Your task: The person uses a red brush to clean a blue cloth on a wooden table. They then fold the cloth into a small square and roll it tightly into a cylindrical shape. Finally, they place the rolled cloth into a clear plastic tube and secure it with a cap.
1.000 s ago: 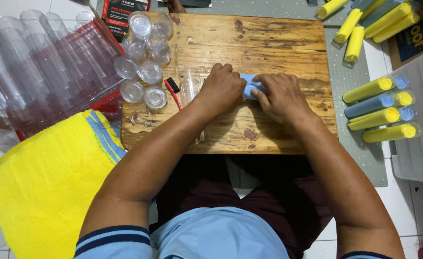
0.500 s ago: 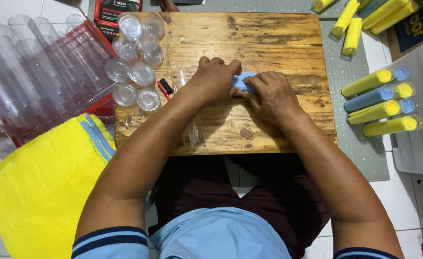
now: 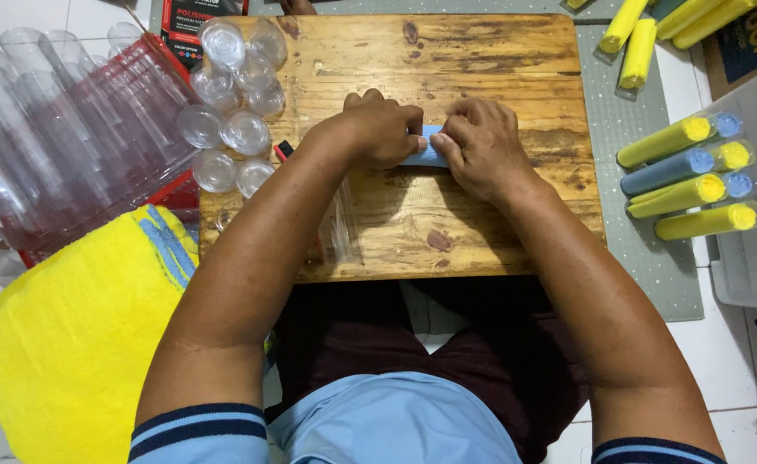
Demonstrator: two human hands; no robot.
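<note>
A small blue cloth [image 3: 430,153] lies pressed on the wooden board [image 3: 447,77], rolled or folded tight. My left hand [image 3: 383,129] grips its left end with curled fingers. My right hand [image 3: 481,146] pinches its right end, fingertips touching the cloth. Most of the cloth is hidden under both hands. A clear plastic tube [image 3: 340,228] lies on the board beneath my left forearm.
Several clear round lids [image 3: 228,112] sit on the board's left part. Clear plastic tubes [image 3: 60,137] are stacked at the left in a red tray. Yellow towels [image 3: 69,335] lie lower left. Yellow and blue rolled cloths in tubes [image 3: 687,176] lie on the right, more rolls [image 3: 644,39] at top right.
Both hands have stayed on the blue cloth and closed in over it, so less of it shows. The camera view has shifted slightly.
</note>
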